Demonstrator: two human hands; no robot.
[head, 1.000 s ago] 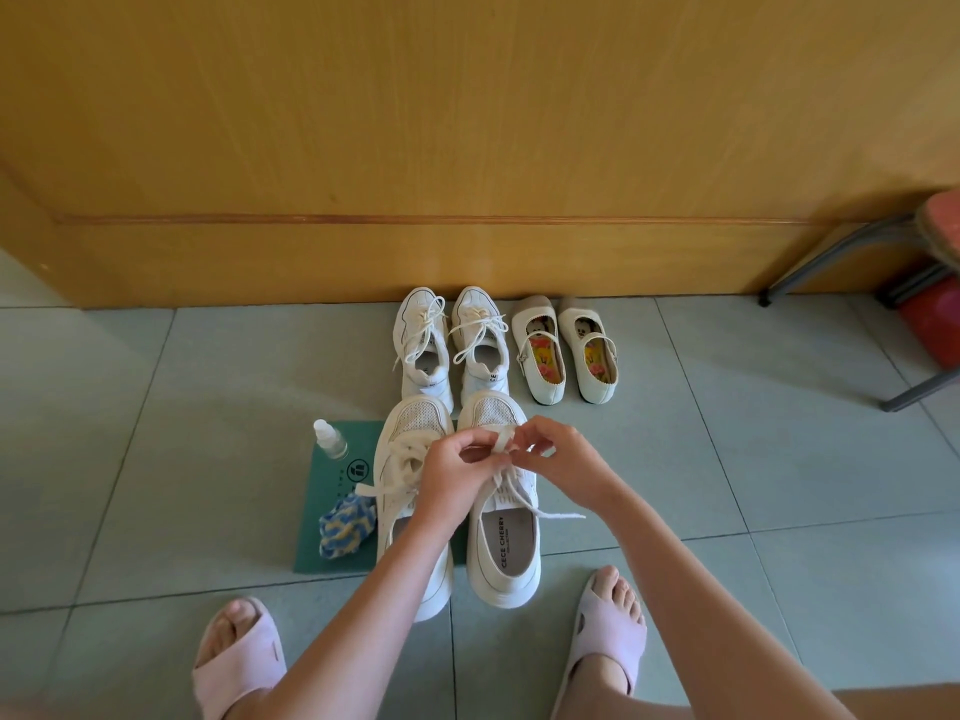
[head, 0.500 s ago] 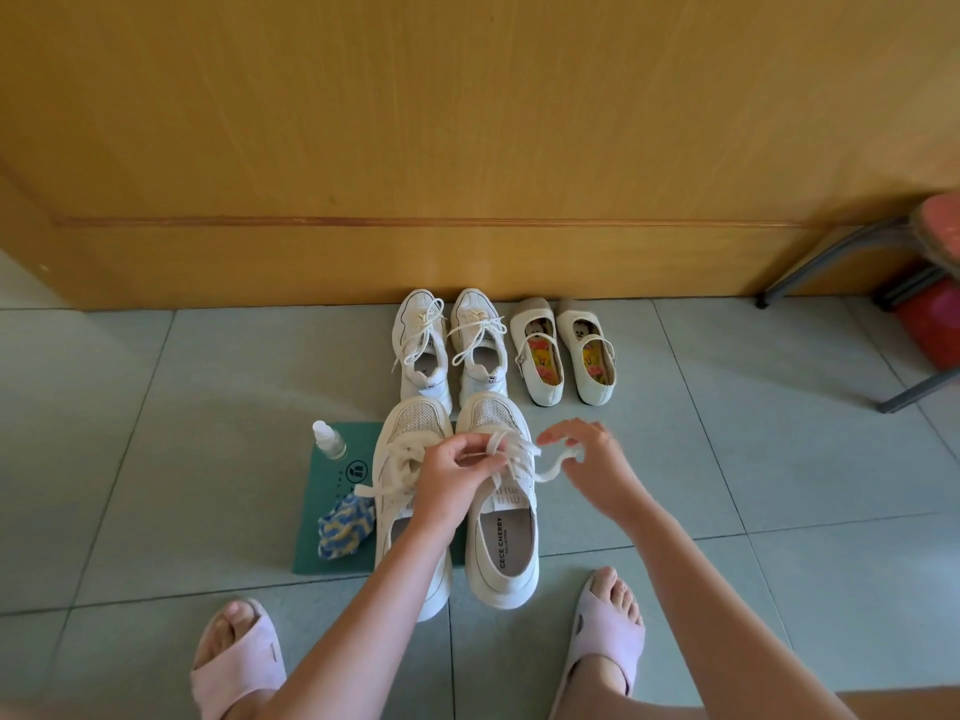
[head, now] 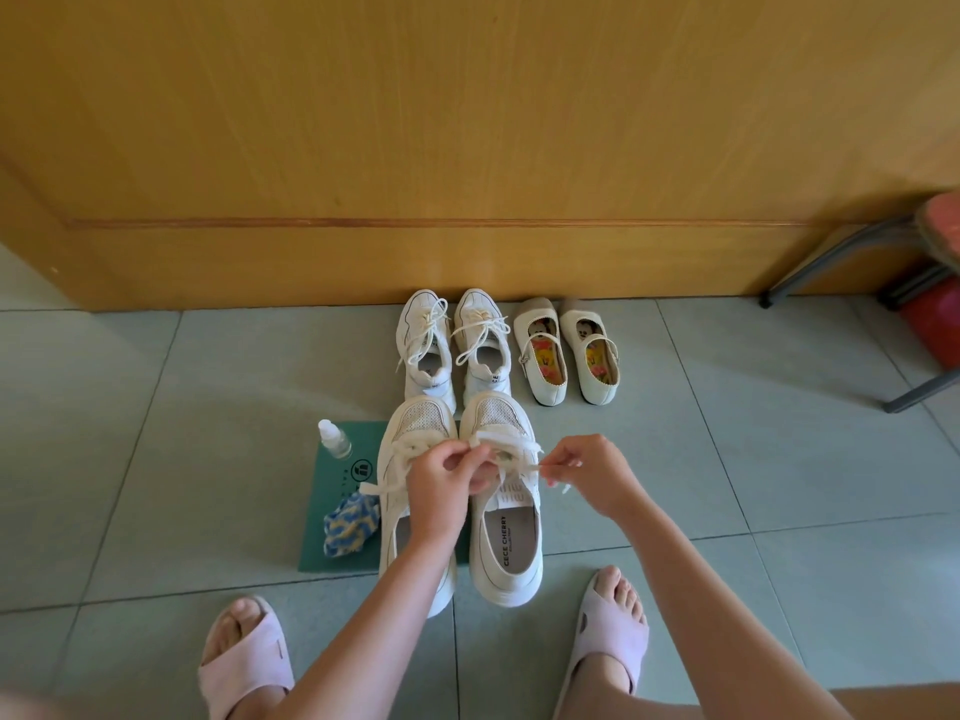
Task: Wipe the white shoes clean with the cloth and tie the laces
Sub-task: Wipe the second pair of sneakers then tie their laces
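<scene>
Your left hand [head: 444,483] is curled over the laces [head: 522,449] of the right-hand near shoe [head: 511,548], with thumb and fingers pinching a bunch of lace above the tongue. Your right hand [head: 592,472] sits just beside that shoe's outer edge, its fingertips pinching a lace end drawn out sideways. The shoe stands on the tiled floor [head: 156,459], close beside the left-hand near shoe [head: 415,423], whose heel is hidden under your left forearm. That second shoe rests partly on a green mat [head: 317,558]. The cloth [head: 349,522], blue and yellow, lies crumpled on the mat against the shoe's side, and a small clear bottle [head: 334,439] stands at the mat's far corner. Beyond, 2 more pairs line the wooden panel [head: 467,148]: laced white sneakers [head: 452,345] and strap shoes [head: 566,350]. Your feet wear 2 pink slippers [head: 244,652]
</scene>
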